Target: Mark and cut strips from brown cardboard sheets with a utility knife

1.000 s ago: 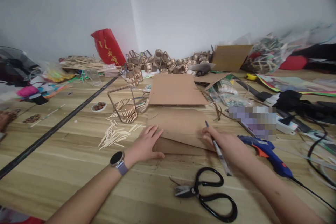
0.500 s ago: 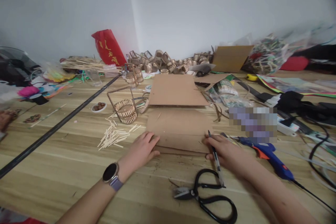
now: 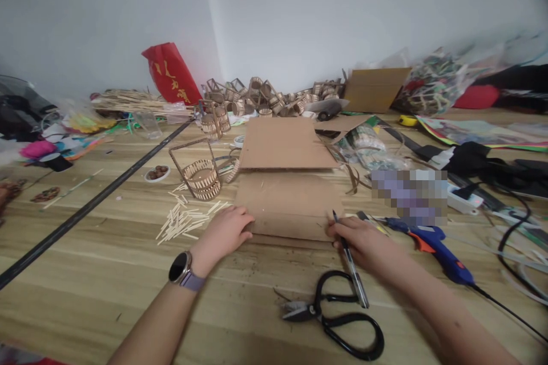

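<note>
A brown cardboard sheet (image 3: 289, 199) lies flat on the wooden table (image 3: 103, 274) in front of me. My left hand (image 3: 222, 231), a watch on its wrist, curls its fingers on the sheet's near left corner. My right hand (image 3: 357, 239) grips a dark pen (image 3: 351, 262) and rests on the near right corner of the same sheet. A second cardboard sheet (image 3: 285, 144) lies just beyond the first one.
Black scissors (image 3: 338, 313) lie near the table's front edge. A blue glue gun (image 3: 432, 245) with its cord sits to the right. Several short wooden sticks (image 3: 184, 221) and a small stick basket (image 3: 201, 174) are at the left. More baskets, bags and cables line the back and right.
The near edge of the cardboard, lifted a second ago, now lies flat. Both hands have slid slightly with it and stay on its near corners.
</note>
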Demonstrator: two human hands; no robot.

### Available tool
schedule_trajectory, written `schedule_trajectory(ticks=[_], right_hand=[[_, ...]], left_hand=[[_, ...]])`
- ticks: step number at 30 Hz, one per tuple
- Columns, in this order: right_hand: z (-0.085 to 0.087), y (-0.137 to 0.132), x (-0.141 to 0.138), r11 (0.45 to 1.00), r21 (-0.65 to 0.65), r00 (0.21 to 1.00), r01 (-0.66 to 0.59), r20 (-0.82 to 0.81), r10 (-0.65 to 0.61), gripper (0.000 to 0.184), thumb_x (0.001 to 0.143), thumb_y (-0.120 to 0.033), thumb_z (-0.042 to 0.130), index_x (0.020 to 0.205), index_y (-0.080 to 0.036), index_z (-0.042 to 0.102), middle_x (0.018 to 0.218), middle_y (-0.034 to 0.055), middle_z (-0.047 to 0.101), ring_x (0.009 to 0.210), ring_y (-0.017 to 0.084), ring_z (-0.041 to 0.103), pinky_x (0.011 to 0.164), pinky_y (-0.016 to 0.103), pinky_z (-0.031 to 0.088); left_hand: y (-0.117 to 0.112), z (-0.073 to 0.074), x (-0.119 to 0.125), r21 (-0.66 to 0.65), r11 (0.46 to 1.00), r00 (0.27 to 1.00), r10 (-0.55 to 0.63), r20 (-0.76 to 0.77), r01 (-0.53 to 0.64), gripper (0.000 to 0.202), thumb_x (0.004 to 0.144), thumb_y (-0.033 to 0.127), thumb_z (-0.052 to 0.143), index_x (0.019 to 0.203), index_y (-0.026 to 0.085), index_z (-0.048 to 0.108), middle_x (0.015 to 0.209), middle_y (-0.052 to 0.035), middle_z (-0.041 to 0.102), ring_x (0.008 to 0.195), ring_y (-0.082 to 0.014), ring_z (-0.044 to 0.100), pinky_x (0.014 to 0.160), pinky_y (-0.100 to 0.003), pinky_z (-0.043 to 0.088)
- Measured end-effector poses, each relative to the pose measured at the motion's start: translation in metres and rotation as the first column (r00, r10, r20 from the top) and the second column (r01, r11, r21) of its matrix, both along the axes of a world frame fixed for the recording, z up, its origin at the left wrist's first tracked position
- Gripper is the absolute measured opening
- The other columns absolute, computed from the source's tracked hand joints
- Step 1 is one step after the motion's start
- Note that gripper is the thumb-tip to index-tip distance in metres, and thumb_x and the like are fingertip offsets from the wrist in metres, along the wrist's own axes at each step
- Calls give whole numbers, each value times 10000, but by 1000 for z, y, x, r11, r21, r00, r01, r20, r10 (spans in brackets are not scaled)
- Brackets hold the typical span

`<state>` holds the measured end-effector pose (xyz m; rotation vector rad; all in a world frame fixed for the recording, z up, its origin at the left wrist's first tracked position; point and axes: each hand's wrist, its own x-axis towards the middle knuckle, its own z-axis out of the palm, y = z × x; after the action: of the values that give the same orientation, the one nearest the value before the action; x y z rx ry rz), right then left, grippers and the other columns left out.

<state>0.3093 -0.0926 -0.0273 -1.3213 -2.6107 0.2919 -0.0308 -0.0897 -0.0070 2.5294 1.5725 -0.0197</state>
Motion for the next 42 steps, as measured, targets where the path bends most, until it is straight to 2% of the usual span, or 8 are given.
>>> schedule_trajectory(ticks=[6,14,21,25,29,34,39,42], right_hand=[[-7,3,1,1000,-8,996,-13,-94,12,245,827,-94,457,884,-233,651,922,77,684,900,226,618,813,364,492],[-5,5,3,997,-72,990,-38,-136,28,241,853,-143,441,886,-237,661,967,92,692,935,232,638,830,370,518],[-8,7,7,997,-64,991,-46,-130,37,242,887,-176,459,939,-251,683,1042,98,710,1015,247,643,891,392,520],[-7,7,5,997,-47,991,-60,-126,53,250,897,-175,450,925,-256,684,1054,90,718,1038,244,644,892,394,521],[-3,5,4,995,-84,993,-47,-113,38,237,858,-160,469,887,-260,682,1042,88,721,1023,251,647,883,408,523],[-4,6,7,989,-128,992,-72,-114,58,225,855,-201,518,992,-257,687,1171,108,694,1132,263,619,949,429,505],[-7,8,7,991,-85,986,-108,-134,96,223,892,-222,475,944,-237,690,1130,130,711,1157,266,625,962,430,504],[-5,8,10,992,-100,988,-72,-144,58,258,880,-200,462,966,-247,701,1147,117,708,1138,258,637,941,414,520]], left_hand=[[-3,-12,-13,-27,1000,981,12,192,-7,333,890,257,655,1220,220,644,1181,-67,619,1138,-255,527,986,-384,440],[-8,-12,-13,-40,999,980,10,198,-2,240,892,251,667,1128,214,644,1141,-54,603,1114,-246,519,950,-375,439],[-10,-8,-10,-68,997,989,39,143,-30,192,869,303,703,1031,218,645,1104,-51,595,1076,-250,539,869,-355,447],[-9,-7,-12,-86,995,989,54,136,-43,253,828,302,748,1047,224,647,1119,-48,593,1084,-255,536,873,-358,444],[-8,-11,-15,-84,996,984,40,175,-26,242,838,269,730,1060,223,647,1105,-46,593,1068,-243,533,901,-364,438],[-7,-15,-18,-71,997,977,13,211,2,226,836,247,719,1047,220,642,1102,-46,590,1063,-235,540,906,-355,443],[-7,-13,-21,-87,996,976,29,216,-10,208,831,248,723,1020,219,641,1084,-37,593,1033,-230,550,866,-338,448],[-5,-12,-24,-90,996,975,27,221,-7,204,848,242,698,1044,223,647,1080,-39,600,1026,-226,551,865,-334,445]])
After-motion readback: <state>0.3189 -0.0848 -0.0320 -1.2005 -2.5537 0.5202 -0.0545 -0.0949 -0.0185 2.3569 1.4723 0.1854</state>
